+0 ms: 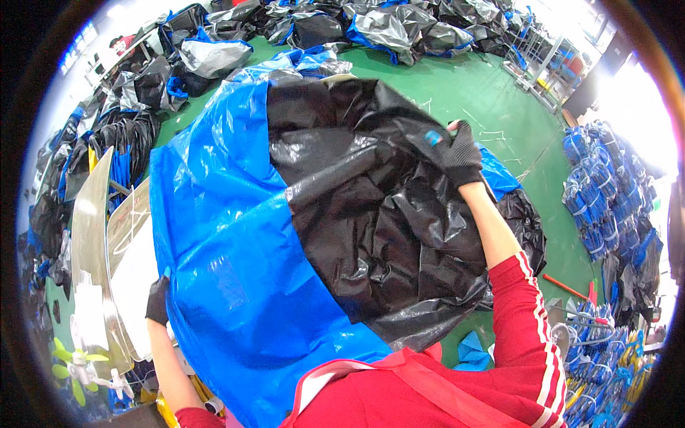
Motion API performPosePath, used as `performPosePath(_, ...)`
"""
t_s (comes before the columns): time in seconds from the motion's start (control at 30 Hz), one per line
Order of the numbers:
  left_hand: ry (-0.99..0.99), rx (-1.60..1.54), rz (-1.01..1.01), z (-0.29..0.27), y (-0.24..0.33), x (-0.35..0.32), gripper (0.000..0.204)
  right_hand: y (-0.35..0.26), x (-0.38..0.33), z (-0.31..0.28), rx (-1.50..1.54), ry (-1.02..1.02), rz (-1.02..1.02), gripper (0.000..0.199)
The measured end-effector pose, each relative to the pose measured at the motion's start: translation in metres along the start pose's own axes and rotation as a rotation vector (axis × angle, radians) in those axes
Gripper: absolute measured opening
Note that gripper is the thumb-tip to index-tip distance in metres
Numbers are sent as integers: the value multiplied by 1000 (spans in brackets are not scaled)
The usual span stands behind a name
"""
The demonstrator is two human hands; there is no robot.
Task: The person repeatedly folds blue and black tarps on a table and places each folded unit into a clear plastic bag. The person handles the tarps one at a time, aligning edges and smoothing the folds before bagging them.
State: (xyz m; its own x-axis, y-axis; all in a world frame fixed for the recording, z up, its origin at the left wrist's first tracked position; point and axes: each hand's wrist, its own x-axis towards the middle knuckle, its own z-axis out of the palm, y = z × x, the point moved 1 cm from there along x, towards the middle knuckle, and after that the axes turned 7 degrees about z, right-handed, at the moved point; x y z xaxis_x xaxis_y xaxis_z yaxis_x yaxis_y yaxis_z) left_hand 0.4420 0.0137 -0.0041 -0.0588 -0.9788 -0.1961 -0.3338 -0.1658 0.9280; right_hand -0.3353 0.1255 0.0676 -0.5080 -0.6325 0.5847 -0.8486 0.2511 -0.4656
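Note:
A large blue and black plastic sheet point(235, 192), wrinkled and shiny, spreads across the middle in front of me. Its left part is blue and its right part black, with a rolled black fold running over the black half. My left hand point(158, 299), in a black fingerless glove, pinches the blue edge at the lower left. At the upper right my right hand point(462, 153), gloved the same way, grips the black edge, its fingers closed round the material. More crumpled black and blue sheeting point(517, 214) hangs or lies beyond my right forearm.
Heaps of grey, black and blue sheeting point(399, 32) line the far side of the green floor point(514, 114). Tied blue bundles point(599, 178) are stacked at the right. A pale curved panel point(93, 214) and a green-bladed fan point(77, 369) stand left. A red stick point(566, 287) lies right.

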Motion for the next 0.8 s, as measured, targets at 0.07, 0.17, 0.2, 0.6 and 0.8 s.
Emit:
performPosePath(0.07,72,22,59,-5,-6,-6,36,-3,-18,14,-331,-114,-104,58)
performPosePath(0.17,190,135,-6,-16,-19,-12,37,-5,-37,27,-498,-441,47,45)
performPosePath(0.2,213,159,75,-21,-23,-10,36,-5,-35,27,-408,-431,34,44)
performPosePath(0.6,458,129,41,-53,-75,55,26,54,63,57,-376,-759,1,37)
performPosePath(0.8,259,-392,67,-52,-48,55,33,-93,90,97,-327,-443,110,73)
